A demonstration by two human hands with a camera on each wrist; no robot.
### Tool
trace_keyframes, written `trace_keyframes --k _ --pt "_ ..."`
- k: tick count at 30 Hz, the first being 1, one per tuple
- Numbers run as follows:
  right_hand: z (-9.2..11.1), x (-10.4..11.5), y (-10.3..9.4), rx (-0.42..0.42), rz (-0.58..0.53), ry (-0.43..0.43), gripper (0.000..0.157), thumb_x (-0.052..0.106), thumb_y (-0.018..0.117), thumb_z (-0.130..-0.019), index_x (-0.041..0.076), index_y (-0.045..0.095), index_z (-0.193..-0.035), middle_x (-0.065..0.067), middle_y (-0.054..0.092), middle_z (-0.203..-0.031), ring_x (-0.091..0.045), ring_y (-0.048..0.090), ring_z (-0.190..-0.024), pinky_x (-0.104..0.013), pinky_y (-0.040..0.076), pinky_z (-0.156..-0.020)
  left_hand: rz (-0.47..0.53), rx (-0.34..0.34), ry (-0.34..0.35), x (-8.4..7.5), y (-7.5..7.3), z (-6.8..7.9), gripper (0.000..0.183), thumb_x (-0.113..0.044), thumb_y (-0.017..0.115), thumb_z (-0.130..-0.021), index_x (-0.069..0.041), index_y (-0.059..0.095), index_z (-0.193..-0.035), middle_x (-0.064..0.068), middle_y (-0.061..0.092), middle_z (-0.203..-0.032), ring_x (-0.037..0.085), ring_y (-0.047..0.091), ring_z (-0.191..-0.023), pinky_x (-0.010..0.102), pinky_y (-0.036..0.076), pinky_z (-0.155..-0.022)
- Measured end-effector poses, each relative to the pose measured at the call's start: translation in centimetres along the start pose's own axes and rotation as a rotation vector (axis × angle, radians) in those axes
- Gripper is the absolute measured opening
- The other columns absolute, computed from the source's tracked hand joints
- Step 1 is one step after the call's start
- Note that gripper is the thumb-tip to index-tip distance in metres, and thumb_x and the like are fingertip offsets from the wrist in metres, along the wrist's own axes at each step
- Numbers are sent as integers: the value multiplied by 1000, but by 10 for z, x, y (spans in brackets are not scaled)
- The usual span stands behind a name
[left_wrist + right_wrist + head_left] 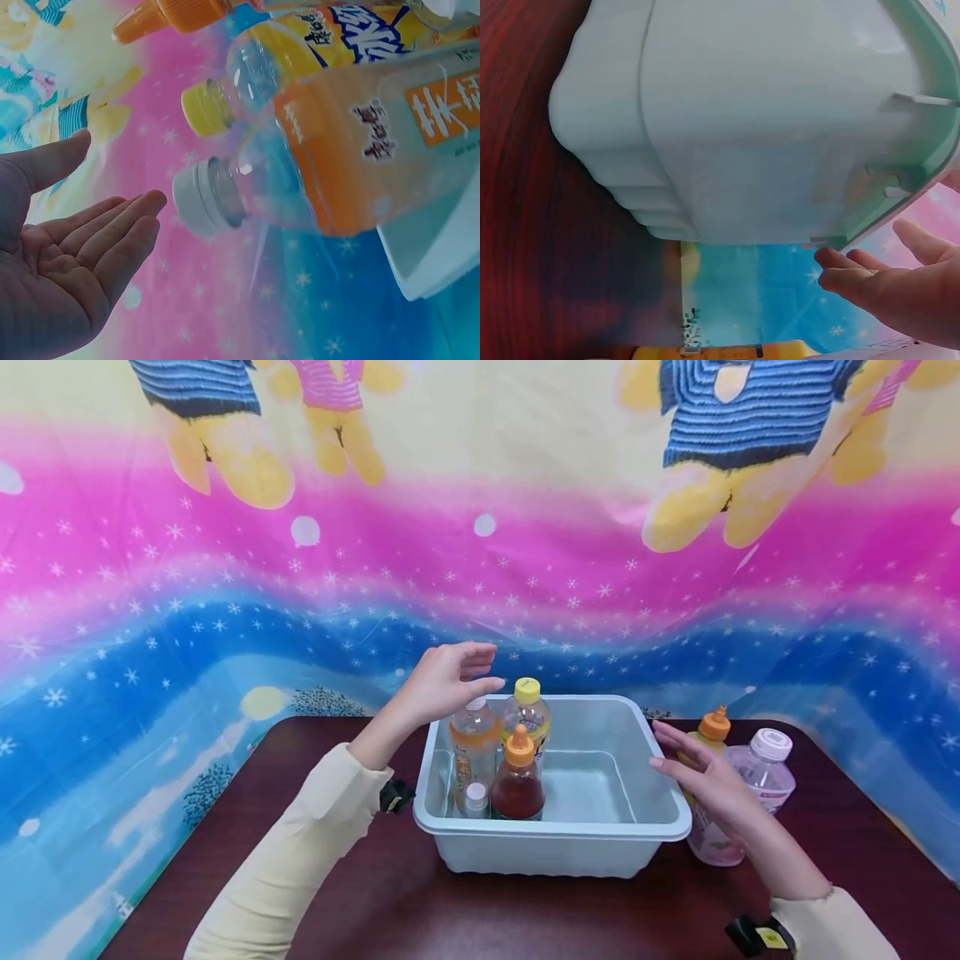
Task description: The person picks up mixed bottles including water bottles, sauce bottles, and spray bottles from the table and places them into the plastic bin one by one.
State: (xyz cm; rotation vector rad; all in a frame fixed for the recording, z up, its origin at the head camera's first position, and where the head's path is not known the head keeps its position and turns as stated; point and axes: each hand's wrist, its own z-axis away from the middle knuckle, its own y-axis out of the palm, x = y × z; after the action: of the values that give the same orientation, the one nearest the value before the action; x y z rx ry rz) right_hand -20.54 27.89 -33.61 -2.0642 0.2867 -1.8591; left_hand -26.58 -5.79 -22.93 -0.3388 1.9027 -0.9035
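Note:
A pale blue-grey plastic basin [558,852] stands on the table with several bottles grouped in its left half. My left hand [450,681] is raised over the basin's left side, fingers extended and holding nothing. Just past its fingertips is the white cap of a drink bottle [337,165] with an orange label. Beside that bottle are a yellow-capped bottle [527,714], an orange-tipped bottle [517,789] of dark red liquid and a small white-capped bottle [476,800]. My right hand [708,781] is at the basin's right rim, fingers spread; whether they touch it, I cannot tell.
Right of the basin, partly behind my right hand, stand a pink bottle with a white cap [771,745] and a bottle with an orange nozzle cap [715,724]. The dark wooden table [360,893] meets a colourful printed cloth [480,568] at the back.

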Motion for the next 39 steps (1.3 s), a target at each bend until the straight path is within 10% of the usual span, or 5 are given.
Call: trace_keyframes --k 17,29,39 --pt "4 22 -4 -37 31 -17 62 29 54 -92 14 25 -145 -23 28 -144 -41 28 -129 -61 28 -98 94 -111 -70 30 -16 24 55 -31 65 -84 -10 47 -132 7 52 -131 20 51 -118 37 44 -93" --pt "7 32 -17 -72 156 -97 56 30 49 -94 23 25 -145 -8 40 -141 -20 42 -124 -24 46 -89 141 -193 -81 54 -17 39 56 -31 64 -85 -9 46 -133 11 52 -130 22 49 -119 38 41 -97" --pt "14 38 -33 -68 -151 -220 53 11 51 -93 21 34 -142 14 50 -128 8 47 -110 -6 42 -80 189 -245 -84 71 -10 48 56 -27 65 -85 -6 46 -132 14 52 -129 26 49 -119 40 41 -97"
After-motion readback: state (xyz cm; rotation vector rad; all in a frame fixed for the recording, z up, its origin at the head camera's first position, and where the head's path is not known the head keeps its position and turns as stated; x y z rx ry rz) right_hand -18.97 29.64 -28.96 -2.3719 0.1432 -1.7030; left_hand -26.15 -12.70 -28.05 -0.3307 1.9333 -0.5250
